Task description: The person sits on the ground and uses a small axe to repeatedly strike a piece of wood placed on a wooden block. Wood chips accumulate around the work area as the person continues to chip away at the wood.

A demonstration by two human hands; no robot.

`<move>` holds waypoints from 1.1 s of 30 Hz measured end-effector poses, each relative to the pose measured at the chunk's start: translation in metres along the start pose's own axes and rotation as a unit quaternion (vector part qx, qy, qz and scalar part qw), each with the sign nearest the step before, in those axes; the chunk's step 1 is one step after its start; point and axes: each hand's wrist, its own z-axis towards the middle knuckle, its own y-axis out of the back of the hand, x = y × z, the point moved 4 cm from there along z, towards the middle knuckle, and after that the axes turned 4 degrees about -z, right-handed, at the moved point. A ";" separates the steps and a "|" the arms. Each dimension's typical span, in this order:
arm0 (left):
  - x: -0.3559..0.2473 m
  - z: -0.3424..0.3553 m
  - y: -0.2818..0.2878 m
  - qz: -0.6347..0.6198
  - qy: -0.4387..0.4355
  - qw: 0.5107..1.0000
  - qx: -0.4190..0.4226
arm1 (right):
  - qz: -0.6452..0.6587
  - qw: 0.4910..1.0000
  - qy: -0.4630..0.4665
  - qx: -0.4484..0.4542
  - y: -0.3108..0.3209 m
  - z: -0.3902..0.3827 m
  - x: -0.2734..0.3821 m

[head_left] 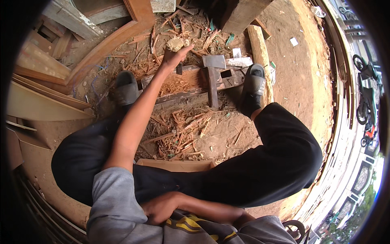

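Note:
My left hand [174, 57] is wrapped round a chisel, one digit stretched out to the right. The chisel's pale, frayed handle top [176, 43] shows above the hand, and a short dark length of it below. It stands over a weathered timber beam [191, 77] with a chipped hollow full of shavings. A hatchet [213, 62] rests across the beam to the right, its dark handle toward me, with nobody holding it. Beside it the beam has a dark square hole. My right hand [160, 208] lies bent against my grey shirt at the waist; its fingers are hidden.
My sandalled feet [125, 87] flank the beam. Wood chips [178, 136] litter the dirt around it. Wooden frames and boards [44, 97] lean at the left. A pale timber [260, 53] lies beyond my right foot, and a thick post [243, 16] stands behind. Motorcycles [365, 93] are far right.

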 end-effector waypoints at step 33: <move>0.042 0.017 0.021 -0.123 -0.051 0.967 -0.217 | 0.034 0.846 -0.106 -0.521 0.175 -0.116 0.089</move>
